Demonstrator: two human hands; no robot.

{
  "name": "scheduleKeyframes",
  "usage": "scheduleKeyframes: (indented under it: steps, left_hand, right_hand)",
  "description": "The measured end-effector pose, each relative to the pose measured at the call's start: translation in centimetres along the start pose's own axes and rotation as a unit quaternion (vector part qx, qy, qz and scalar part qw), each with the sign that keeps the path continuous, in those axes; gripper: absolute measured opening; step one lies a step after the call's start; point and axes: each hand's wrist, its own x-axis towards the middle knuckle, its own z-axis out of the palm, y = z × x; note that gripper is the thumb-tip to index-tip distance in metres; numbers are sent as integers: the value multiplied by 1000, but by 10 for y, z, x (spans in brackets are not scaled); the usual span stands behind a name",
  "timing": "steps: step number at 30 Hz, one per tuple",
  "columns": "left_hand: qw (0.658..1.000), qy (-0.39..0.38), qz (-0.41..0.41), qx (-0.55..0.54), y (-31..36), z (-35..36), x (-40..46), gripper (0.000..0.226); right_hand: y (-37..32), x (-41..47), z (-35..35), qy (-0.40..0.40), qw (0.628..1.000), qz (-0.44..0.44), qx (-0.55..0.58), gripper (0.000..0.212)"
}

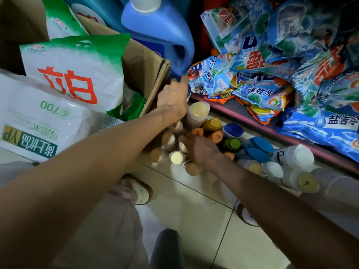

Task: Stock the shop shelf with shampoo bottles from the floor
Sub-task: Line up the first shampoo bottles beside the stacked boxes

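Several shampoo bottles (pixel 198 113) stand packed together on the tiled floor, with tan, orange, green and blue caps. White bottles (pixel 291 157) lie on their sides to the right of them. My left hand (pixel 172 95) is at the far end of the cluster, beside the cardboard box, curled round a white and blue bottle (pixel 188 93) that it mostly hides. My right hand (pixel 201 149) rests on the middle of the cluster, fingers bent down among the orange-capped bottles (pixel 215 136). What those fingers grip is hidden.
A low shelf with a maroon edge (pixel 258 128) on the right holds piled detergent bags (pixel 272 74). A big blue jug (pixel 161 33) stands behind. An open cardboard box (pixel 143 63) with green and white bags (pixel 75 70) is on the left. My shoes (pixel 142 193) are on the tiles.
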Motion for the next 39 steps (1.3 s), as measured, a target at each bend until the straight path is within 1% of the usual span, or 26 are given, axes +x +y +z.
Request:
scheduleKeyframes:
  steps: [3, 6, 9, 11, 14, 16, 17, 18, 19, 20, 22, 24, 27, 30, 33, 34, 35, 36, 39]
  left_hand:
    - [999, 3, 37, -3, 2, -28, -2, 52]
    - [998, 23, 47, -25, 3, -52, -9, 46]
    - [998, 34, 32, -44, 3, -70, -24, 43]
    - [998, 44, 11, -52, 1, -84, -34, 45]
    - [995, 75, -3, -68, -5, -112, -49, 43]
    - [989, 100, -24, -103, -11, -135, -61, 40]
    - [984, 109, -38, -132, -14, -147, -67, 39]
    - [977, 118, -53, -167, -17, -159, -74, 40]
    - [967, 125, -66, -214, -20, -171, -81, 40]
    - [950, 127, -77, -275, -24, -182, -88, 39]
    - [898, 114, -90, -414, -27, -205, -104, 38]
    - [847, 91, -99, -514, -27, -226, -119, 37]
    - [790, 89, -111, -596, -21, -255, -139, 37]
    - [745, 80, -104, -654, -16, -276, -153, 33]
    - [719, 63, -74, -688, -8, -288, -160, 15]
    - [712, 63, -67, -696, -4, -291, -162, 12]
    - [708, 66, -65, -700, 0, -293, -163, 13]
    - [708, 69, -63, -700, 5, -296, -164, 17]
    - [711, 78, -53, -697, 17, -300, -167, 28]
  right_hand:
    - [-2, -3, -5, 14, 999, -11, -48, 43]
    - [0, -15, -11, 58, 998, -17, -30, 46]
    - [8, -36, -18, 144, 989, -2, 35, 47]
    - [12, -54, -27, 204, 974, 1, 97, 44]
    - [17, -87, -49, 282, 937, 38, 202, 38]
    - [22, -113, -67, 320, 907, 66, 264, 31]
    - [26, -126, -76, 335, 888, 77, 307, 27]
    - [29, -142, -85, 346, 858, 86, 369, 22]
    - [31, -159, -95, 354, 818, 92, 443, 18]
    - [32, -177, -104, 362, 773, 97, 511, 14]
    - [34, -215, -123, 372, 698, 95, 604, 8]
    - [35, -250, -142, 378, 648, 64, 658, 7]
    - [39, -291, -170, 406, 579, 34, 706, 10]
    - [45, -316, -196, 433, 482, 35, 761, 8]
    - [53, -319, -215, 440, 408, 61, 798, 9]
    - [57, -316, -218, 443, 392, 72, 803, 9]
    - [61, -312, -220, 445, 381, 79, 807, 8]
    - [63, -307, -223, 450, 363, 85, 812, 7]
    - [67, -294, -234, 486, 322, 96, 807, 34]
